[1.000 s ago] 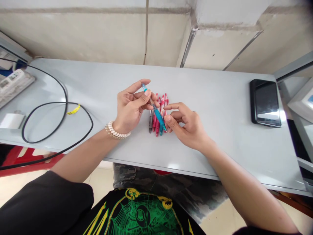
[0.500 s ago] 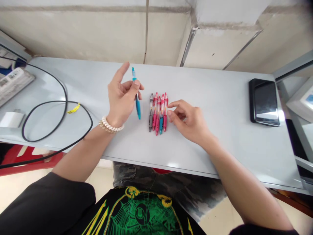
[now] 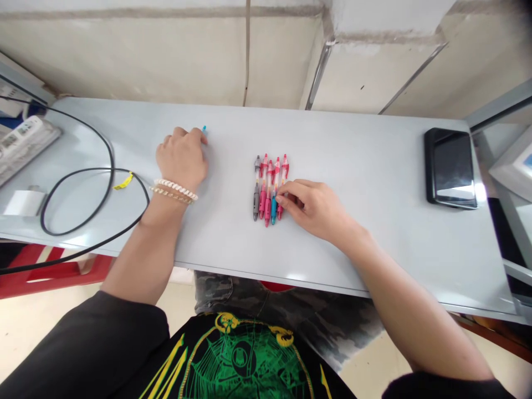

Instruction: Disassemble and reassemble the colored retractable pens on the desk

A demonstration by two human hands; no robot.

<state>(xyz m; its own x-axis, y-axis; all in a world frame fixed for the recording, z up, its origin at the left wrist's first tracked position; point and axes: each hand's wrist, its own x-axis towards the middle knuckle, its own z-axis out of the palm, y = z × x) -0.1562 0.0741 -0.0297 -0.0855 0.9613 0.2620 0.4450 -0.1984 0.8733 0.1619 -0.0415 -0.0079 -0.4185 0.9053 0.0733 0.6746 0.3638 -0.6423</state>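
Observation:
Several pens lie side by side at the middle of the table: a grey pen (image 3: 256, 191) at the left, pink ones, and a pink pen with a blue grip (image 3: 274, 208). My right hand (image 3: 313, 208) touches the rightmost pink pen (image 3: 284, 169), its thumb and index finger pinched at the barrel. To the left, my left hand (image 3: 183, 158) is palm down with curled fingers, closed around a blue pen. Only the tip of the blue pen (image 3: 204, 128) shows past the index finger; the rest is hidden beneath the hand.
A black cable (image 3: 113, 160) with a yellow tag loops over the left of the table (image 3: 374, 166), near a white adapter (image 3: 25, 203) and a white power strip (image 3: 25, 138). A black device (image 3: 451, 169) lies at the right. A wall runs behind.
My left hand has moved left with the blue pen and turned palm down. My right hand has closed in on the rightmost pink pen, whose upper end has shifted slightly right.

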